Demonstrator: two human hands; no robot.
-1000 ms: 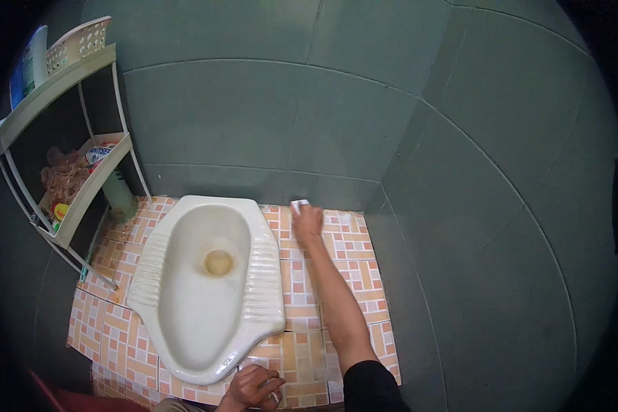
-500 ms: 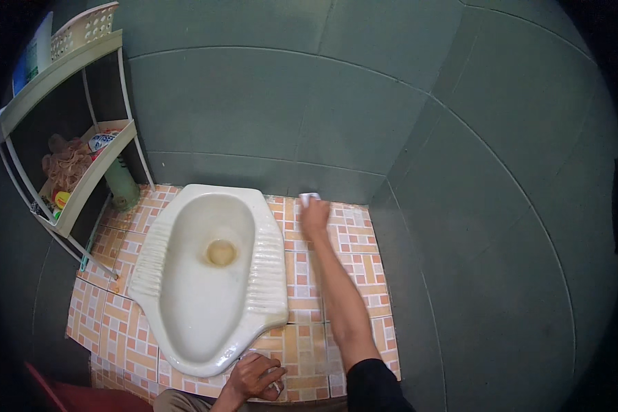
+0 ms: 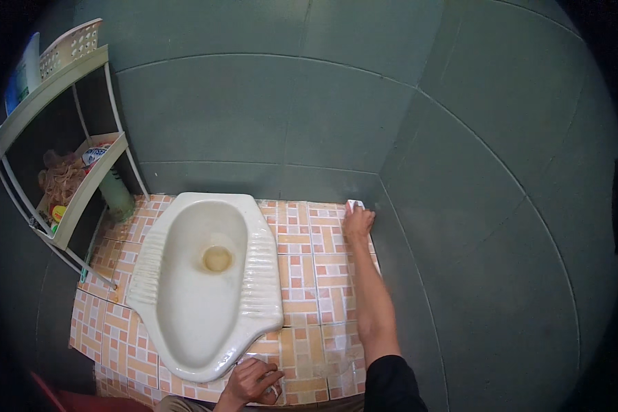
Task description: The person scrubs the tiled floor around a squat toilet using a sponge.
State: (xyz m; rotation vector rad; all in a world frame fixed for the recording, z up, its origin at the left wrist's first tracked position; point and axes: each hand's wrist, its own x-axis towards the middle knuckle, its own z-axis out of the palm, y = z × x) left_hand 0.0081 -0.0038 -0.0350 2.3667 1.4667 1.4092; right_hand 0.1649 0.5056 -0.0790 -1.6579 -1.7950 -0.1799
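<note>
Reaching to the far right corner of the tiled floor (image 3: 296,275), my right hand (image 3: 358,223) is closed on a small white pad (image 3: 354,204), cloth or paper, pressed down by the wall. Most of the pad is hidden under the fingers. My left hand (image 3: 254,381) rests low in front, just right of the near end of the white squat toilet (image 3: 202,309). Its fingers are curled in, and a bit of something pale shows by the fingertips, too little to name. Brownish water stands in the toilet's drain hole.
A white shelf rack (image 3: 93,182) stands at the left, carrying a perforated basket (image 3: 72,48), a brown mesh bath puff (image 3: 62,177) and small packages. Behind it is a green cylinder (image 3: 117,196). Dark green walls (image 3: 501,226) close in at the back and right.
My right hand has slid rightward along the back edge of the floor into the corner, with the white pad still in it. My left hand has stayed nearly in place; the view has shifted slightly.
</note>
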